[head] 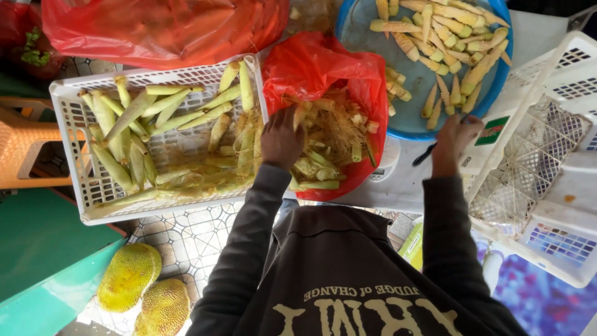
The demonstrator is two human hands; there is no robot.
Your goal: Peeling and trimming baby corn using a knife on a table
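the left hand [281, 140] lay knuckles-up at the mouth of the red bag [323, 74] of corn husks [333, 140], fingers curled into the trimmings; what they gripped could not be told. at three o'clock from it the right hand [454, 140] was closed around a dark-handled knife [426, 154], just under the blue basin [410, 121] of peeled baby corn [457, 31]. at nine o'clock sat the white crate [68, 124] of unpeeled cobs [134, 112].

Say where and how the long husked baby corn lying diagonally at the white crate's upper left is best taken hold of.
Grip the long husked corn around its thicker middle, coming from above, probably. It lies flat on top of the pile in the white crate, with its tapered ends offering less hold.
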